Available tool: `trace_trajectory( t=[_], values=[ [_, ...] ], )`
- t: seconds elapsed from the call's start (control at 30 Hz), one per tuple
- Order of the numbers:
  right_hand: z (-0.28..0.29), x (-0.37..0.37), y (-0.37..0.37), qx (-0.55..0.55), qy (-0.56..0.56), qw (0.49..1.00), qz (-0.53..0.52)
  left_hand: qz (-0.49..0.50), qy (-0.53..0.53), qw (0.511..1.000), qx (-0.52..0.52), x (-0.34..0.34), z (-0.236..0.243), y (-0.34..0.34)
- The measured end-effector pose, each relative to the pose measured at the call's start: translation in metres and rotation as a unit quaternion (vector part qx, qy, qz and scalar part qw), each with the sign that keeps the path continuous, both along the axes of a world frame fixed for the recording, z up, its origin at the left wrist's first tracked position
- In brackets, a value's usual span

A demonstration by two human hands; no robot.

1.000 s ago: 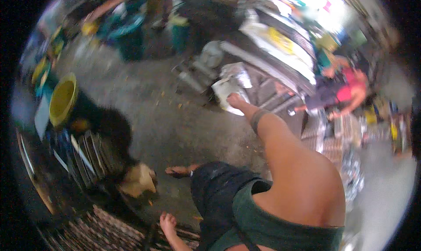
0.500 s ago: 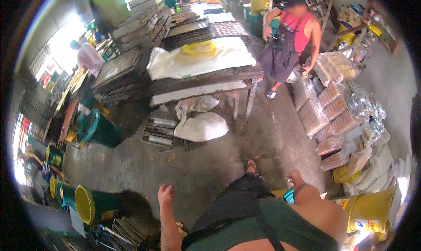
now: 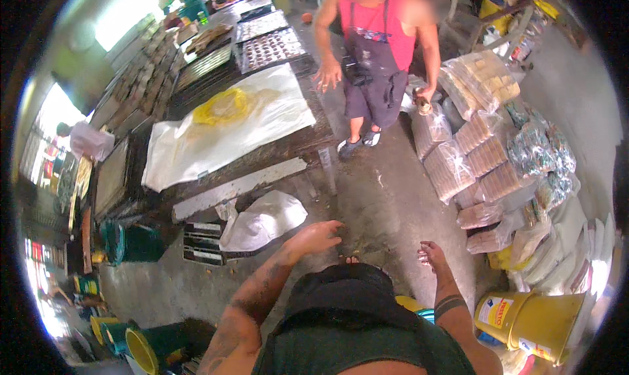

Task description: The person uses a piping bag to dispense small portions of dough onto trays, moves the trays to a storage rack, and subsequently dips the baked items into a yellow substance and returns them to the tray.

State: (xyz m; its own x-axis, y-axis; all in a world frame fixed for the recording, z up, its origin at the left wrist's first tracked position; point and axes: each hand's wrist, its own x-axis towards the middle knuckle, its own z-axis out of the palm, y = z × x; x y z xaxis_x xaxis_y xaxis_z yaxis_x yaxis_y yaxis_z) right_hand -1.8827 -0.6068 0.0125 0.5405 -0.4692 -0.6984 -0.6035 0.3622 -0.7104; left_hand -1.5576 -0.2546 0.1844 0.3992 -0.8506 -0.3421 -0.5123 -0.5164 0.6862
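My left hand (image 3: 318, 236) reaches across in front of my body, its fingers stretched out and holding nothing. Below it on the floor lie a white sack (image 3: 265, 221) and a stack of dark metal trays (image 3: 202, 243); the hand looks apart from both. Out in front of me on the right, my right hand (image 3: 429, 255) hangs over the bare floor with loosely bent, separated fingers and nothing seen in it. Ahead stands a co-worker in a red top and dark apron (image 3: 373, 60), a small tan object in the hand at the picture's right.
A dark table (image 3: 262, 153) bears a white sheet (image 3: 262, 123) and a yellow plastic bag (image 3: 219, 108). Plastic-wrapped brown packs (image 3: 481, 139) are piled along the right. Yellow buckets (image 3: 524, 316) stand at lower right. More bins (image 3: 141, 349) are at lower left.
My view has swung right and the co-worker appears nearer. My left hand has come from the left side to the front of my body; my right hand has extended forward.
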Motion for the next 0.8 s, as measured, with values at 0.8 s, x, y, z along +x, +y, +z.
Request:
trace_trajectory(
  t=[0.8],
  values=[
    [-0.009,-0.149,-0.151,-0.023,-0.002,0.847,-0.531,-0.344,0.035,0.935,0.082,0.063,-0.04,-0.559]
  ],
)
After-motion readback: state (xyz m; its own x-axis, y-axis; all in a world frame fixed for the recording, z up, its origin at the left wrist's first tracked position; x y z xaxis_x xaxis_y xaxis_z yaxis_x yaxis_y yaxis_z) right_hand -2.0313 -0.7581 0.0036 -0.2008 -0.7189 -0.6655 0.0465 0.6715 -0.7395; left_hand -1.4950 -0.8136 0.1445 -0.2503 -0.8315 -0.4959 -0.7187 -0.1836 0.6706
